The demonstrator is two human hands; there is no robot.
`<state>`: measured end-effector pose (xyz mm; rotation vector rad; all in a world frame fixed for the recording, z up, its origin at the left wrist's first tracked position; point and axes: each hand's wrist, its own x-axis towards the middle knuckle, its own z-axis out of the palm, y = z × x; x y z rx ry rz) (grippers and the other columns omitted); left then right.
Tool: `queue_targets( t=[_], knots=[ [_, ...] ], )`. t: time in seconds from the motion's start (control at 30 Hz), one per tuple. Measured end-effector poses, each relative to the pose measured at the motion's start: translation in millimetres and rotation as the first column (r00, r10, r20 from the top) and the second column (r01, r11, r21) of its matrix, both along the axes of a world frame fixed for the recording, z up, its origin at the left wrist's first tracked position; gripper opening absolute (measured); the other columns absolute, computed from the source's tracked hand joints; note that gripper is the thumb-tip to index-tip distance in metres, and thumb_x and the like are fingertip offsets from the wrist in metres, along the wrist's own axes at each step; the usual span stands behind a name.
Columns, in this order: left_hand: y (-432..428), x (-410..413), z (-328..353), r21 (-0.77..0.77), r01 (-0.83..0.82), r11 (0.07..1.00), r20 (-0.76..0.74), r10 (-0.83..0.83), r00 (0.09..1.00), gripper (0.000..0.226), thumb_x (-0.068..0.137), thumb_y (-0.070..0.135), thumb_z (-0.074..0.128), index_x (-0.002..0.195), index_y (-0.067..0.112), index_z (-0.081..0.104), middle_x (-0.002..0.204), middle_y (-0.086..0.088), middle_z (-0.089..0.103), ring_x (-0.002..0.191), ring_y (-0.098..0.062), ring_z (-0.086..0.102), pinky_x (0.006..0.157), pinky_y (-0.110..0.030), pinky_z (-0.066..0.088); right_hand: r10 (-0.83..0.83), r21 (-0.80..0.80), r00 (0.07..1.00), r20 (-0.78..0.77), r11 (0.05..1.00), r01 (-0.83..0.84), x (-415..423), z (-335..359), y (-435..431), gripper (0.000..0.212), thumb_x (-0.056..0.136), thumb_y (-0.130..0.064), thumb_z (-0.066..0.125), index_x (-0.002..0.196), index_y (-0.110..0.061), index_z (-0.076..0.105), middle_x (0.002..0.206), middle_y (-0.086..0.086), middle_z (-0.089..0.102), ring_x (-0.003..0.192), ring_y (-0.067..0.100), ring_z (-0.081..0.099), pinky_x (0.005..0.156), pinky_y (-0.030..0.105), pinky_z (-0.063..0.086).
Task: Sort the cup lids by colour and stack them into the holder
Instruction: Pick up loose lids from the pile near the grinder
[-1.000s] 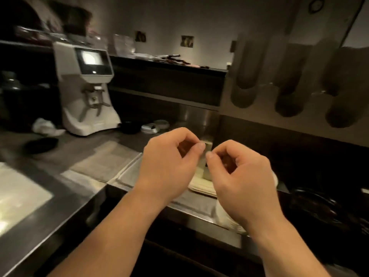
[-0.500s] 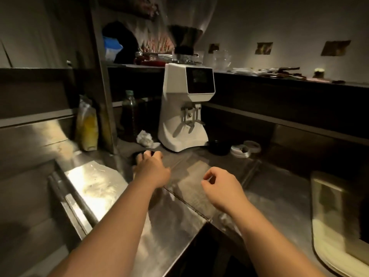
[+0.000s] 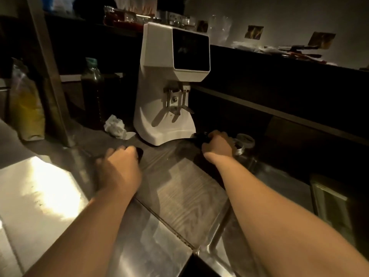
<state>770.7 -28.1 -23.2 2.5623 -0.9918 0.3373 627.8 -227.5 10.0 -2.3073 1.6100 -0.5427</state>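
Observation:
My left hand (image 3: 117, 166) lies on the steel counter with its fingers curled over a black lid (image 3: 140, 153), of which only the right edge shows. My right hand (image 3: 218, 145) reaches further back, by the base of the white grinder, and its fingers curl round another black lid (image 3: 200, 136) that is mostly hidden in shadow. Just right of that hand lie two pale lids (image 3: 245, 139), one overlapping the other. The holder is out of sight.
A white coffee grinder (image 3: 171, 82) stands at the back between my hands. Left of it are a crumpled tissue (image 3: 115, 126), a dark bottle (image 3: 92, 90) and a yellow bag (image 3: 26, 108). A grey mat (image 3: 185, 194) lies near me, and a pale tray (image 3: 327, 198) shows at the right edge.
My view swung left from the tray to the grinder. My left hand stayed over the black lid near the tissue, and my right hand reached forward to the dark lid by the grinder's base.

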Motion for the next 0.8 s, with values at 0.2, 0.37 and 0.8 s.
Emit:
queue_targets(
  t=[0.2, 0.37, 0.8],
  knots=[
    [0, 0, 1, -0.385, 0.106, 0.917, 0.125, -0.061, 0.990, 0.009, 0.087, 0.004, 0.062, 0.094, 0.009, 0.061, 0.087, -0.015, 0.060, 0.080, -0.040, 0.058, 0.065, -0.047, 0.046, 0.019, -0.029, 0.948, -0.317, 0.999, -0.029, 15, -10, -27, 0.035, 0.098, -0.028, 0.060, 0.132, -0.022, 0.062, 0.135, 0.010, 0.060, 0.130, 0.034, 0.049, 0.112, 0.049, 0.035],
    [1, -1, 3, -0.531, 0.122, 0.839, 0.103, -0.079, 0.992, 0.006, 0.091, 0.005, 0.059, 0.097, 0.008, 0.061, 0.086, -0.013, 0.063, 0.079, -0.038, 0.058, 0.068, -0.049, 0.049, 0.055, -0.243, 0.996, -0.063, 0.967, -0.069, -1, -13, -26, 0.024, 0.099, -0.023, 0.057, 0.119, -0.015, 0.067, 0.118, 0.011, 0.069, 0.111, 0.033, 0.063, 0.096, 0.041, 0.048],
    [7, -85, 47, -0.772, 0.320, 0.549, 0.080, -0.415, 0.906, 0.017, 0.099, 0.005, 0.054, 0.115, 0.010, 0.058, 0.101, -0.005, 0.058, 0.089, -0.006, 0.047, 0.077, -0.019, 0.038, -0.156, 0.231, 0.401, 0.903, 0.962, -0.147, -132, 26, 137, 0.009, 0.094, -0.015, 0.069, 0.088, -0.021, 0.073, 0.090, 0.002, 0.076, 0.092, 0.017, 0.071, 0.085, 0.032, 0.056]
  ],
)
